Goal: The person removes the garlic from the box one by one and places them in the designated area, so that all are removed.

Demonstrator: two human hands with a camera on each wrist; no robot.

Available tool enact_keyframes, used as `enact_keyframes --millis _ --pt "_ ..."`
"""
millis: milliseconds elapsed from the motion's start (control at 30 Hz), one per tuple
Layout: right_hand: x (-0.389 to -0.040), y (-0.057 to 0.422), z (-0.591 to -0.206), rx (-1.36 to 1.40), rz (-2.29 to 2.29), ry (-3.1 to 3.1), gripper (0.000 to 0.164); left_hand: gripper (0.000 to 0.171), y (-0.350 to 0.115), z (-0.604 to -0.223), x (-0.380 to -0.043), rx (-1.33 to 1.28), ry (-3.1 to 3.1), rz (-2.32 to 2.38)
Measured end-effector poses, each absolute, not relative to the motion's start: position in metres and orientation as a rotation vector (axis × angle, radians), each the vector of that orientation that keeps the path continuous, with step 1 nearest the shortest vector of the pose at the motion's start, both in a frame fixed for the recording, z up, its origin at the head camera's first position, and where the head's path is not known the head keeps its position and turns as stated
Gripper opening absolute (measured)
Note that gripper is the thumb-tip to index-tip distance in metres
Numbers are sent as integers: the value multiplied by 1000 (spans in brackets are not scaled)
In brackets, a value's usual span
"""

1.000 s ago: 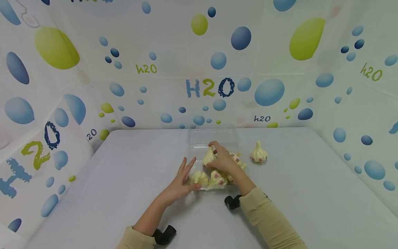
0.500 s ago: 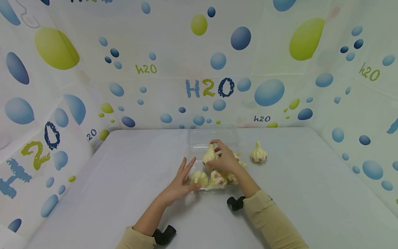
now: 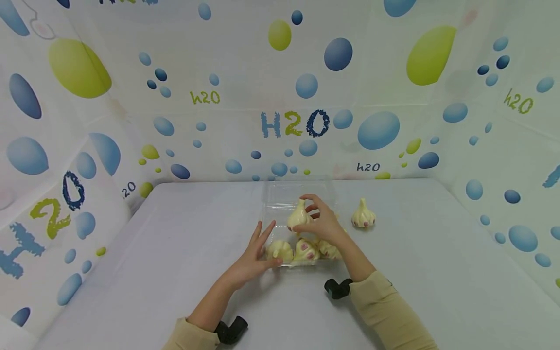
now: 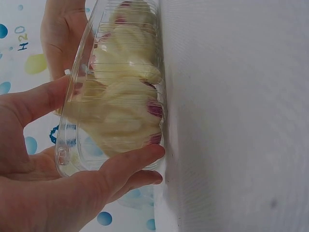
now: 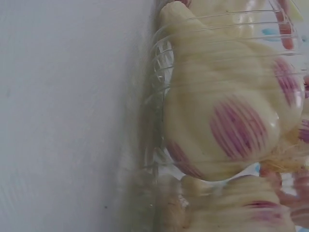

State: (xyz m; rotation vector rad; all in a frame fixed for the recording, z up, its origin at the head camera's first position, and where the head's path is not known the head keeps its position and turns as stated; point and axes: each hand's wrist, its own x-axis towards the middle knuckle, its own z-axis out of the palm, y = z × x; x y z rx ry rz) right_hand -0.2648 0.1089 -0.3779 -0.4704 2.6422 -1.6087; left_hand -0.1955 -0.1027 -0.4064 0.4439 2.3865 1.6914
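My right hand (image 3: 327,226) pinches a cream garlic bulb (image 3: 298,216), its stem pointing up, over the back half of a clear plastic box (image 3: 269,218). Thumb and fingers of my left hand (image 3: 249,262) hold the box's front left corner; two of its fingers stand straight and spread in the head view. Along the front of the box lie several garlic bulbs (image 3: 306,249) with purple patches. The right wrist view shows one garlic bulb (image 5: 217,111) through the ribbed wall, close up. My right forearm and hand cover the box's right side.
Another garlic bulb (image 3: 363,215) stands on the white table (image 3: 437,253), right of the box. The box's clear lid (image 3: 297,192) lies folded back toward the patterned backdrop (image 3: 245,131). A black wrist device (image 3: 232,330) is by each forearm.
My right hand has shifted slightly right and up with the garlic bulb, and its forearm has swung right. The left hand and the box have kept their places.
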Motion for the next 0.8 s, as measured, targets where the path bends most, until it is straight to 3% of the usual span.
enact_keyframes --millis 800 --pt "-261 139 -368 -456 -1718 2671 76 86 -102 -408 -197 420 2394 1696"
